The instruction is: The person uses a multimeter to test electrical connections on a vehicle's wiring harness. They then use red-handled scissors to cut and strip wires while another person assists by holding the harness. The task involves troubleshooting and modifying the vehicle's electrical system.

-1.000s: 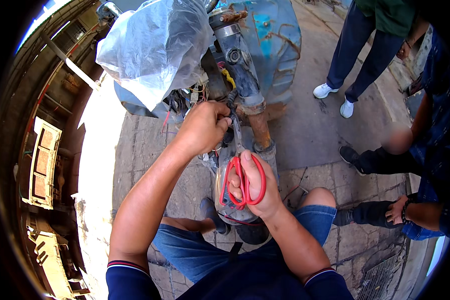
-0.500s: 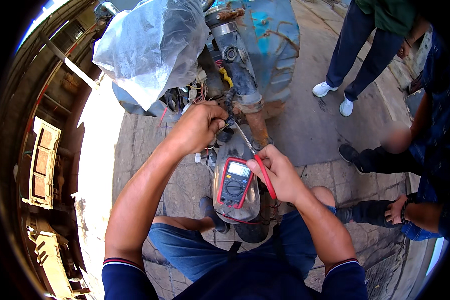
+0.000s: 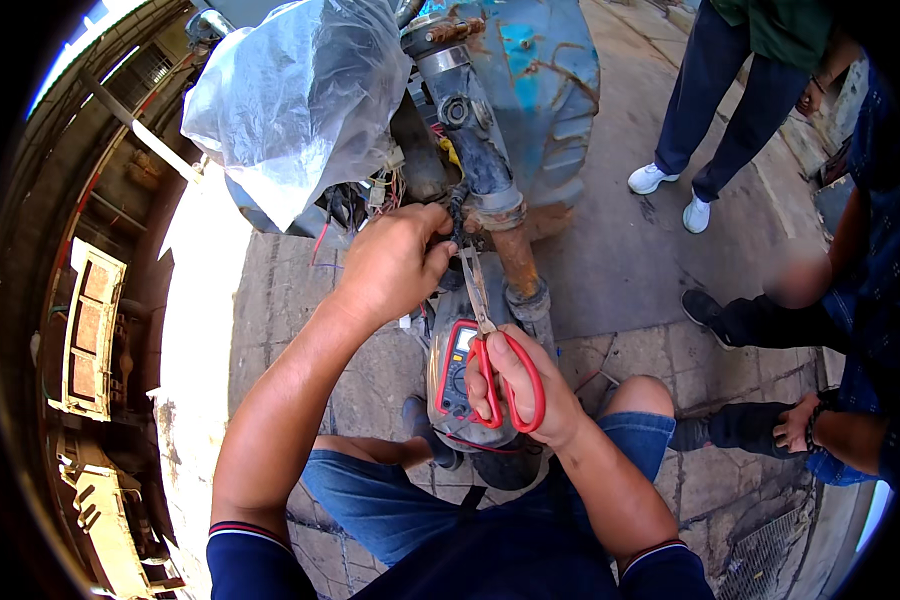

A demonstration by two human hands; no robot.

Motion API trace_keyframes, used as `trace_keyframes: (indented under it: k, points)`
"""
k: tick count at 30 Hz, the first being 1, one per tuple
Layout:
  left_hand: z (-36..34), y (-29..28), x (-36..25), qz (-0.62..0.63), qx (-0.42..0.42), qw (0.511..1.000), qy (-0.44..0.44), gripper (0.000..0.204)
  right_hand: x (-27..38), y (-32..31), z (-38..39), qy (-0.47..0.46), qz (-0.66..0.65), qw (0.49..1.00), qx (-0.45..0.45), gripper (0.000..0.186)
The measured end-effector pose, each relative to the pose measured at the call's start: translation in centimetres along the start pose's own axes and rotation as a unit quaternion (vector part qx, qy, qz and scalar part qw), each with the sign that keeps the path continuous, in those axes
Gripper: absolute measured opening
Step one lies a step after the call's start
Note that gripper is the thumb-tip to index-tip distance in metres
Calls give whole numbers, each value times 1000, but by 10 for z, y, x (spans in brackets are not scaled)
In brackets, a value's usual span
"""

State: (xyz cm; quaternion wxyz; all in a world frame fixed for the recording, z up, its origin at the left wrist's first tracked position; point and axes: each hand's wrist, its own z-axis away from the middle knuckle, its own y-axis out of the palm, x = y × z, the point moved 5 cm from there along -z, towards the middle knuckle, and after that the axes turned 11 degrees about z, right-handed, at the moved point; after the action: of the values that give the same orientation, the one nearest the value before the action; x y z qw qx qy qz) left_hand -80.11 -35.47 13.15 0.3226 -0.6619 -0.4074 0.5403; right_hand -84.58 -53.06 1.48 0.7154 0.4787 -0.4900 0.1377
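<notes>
My left hand [image 3: 400, 262] has its fingers closed at a dark wrapped cable [image 3: 457, 205], pinching near the scissor tips. My right hand [image 3: 530, 400] grips red-handled scissors [image 3: 477, 290], blades pointing up toward my left fingers; whether the tips touch the cable is too small to tell. Below them a red multimeter [image 3: 452, 372] lies on the vehicle's worn metal part [image 3: 440, 425], partly behind my right hand. Loose coloured wires [image 3: 380, 190] with connectors hang above my left hand, beside a rusty steering column [image 3: 515, 250] with a dark upper section.
A clear plastic sheet [image 3: 290, 100] covers the vehicle's upper left, beside a blue, rusted body panel [image 3: 545, 90]. One person's legs [image 3: 690, 130] stand at upper right; another person's hand [image 3: 795, 420] rests at lower right. Yellow metal machinery [image 3: 95, 330] stands at far left.
My right hand has turned the scissors back to point upward, moving lower and left since half a second ago, covering more of the multimeter again. My left hand has shifted slightly, still at the cable.
</notes>
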Motion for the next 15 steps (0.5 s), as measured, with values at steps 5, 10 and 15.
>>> trace_keyframes:
  k: [5, 10, 15]
  points:
    - [3, 3, -6, -58, -40, 995, 64, 13, -5, 6, -10, -10, -44, 999, -2, 38]
    - [2, 5, -1, -37, -53, 996, 62, 10, -5, 11, -19, -26, -58, 998, 4, 38]
    - [0, 6, -4, -23, -61, 997, 51, 10, -16, 20, -24, -55, -69, 994, -63, 35]
